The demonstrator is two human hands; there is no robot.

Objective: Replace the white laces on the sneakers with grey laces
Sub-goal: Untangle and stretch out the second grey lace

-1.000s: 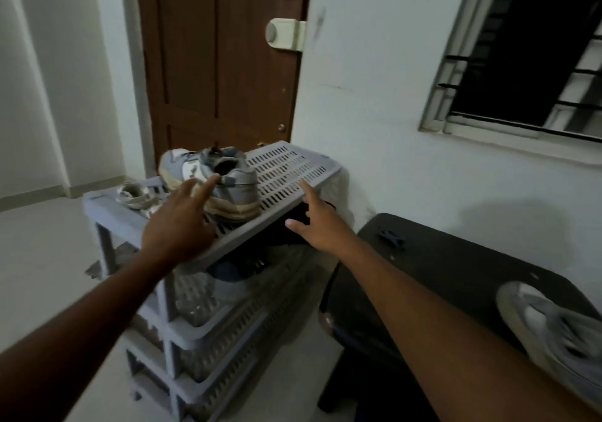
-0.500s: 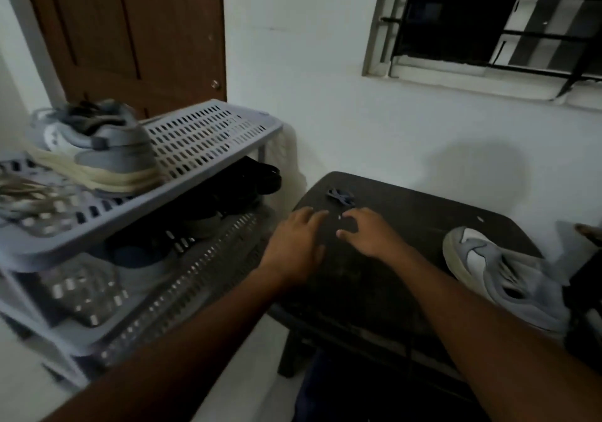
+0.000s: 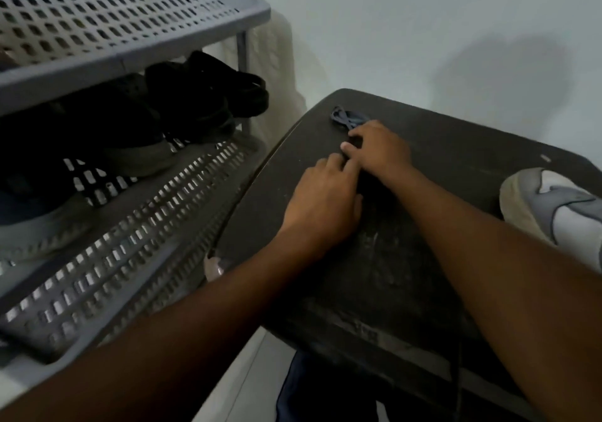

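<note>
My right hand [image 3: 379, 151] is at the near edge of the grey laces [image 3: 348, 118] on the far left part of the bench [image 3: 407, 258]. Its fingers are bent toward the bundle and touch its near side; whether they have pinched a strand I cannot tell, since the knuckles hide the tips. My left hand [image 3: 325, 200] lies just near and left of the right, fingers loosely extended on the bench top, touching the right hand's thumb side, gripping nothing that I can see.

The laces sit in a small loose coil, dark blue-grey against the dark bench (poor contrast, dim light, so strand ends are not distinguishable). Judgement: very light, limp, no stiffness except at the tips; they should not slip once pinched but will tangle if lifted from the middle of the coil. Better to find one end and draw it out, with the other hand pressing the rest flat.

One sneaker [image 3: 560, 213], grey and white, rests at the right edge of the bench, well apart from the laces, toe end pointing left. Its eyelets are out of view.

To the left stands a grey slatted shoe rack [image 3: 130, 27]; dark shoes [image 3: 195, 102] occupy its middle shelf. White wall behind.

Step in hand, as I judge it: picking up the grey laces; threading not begun.
</note>
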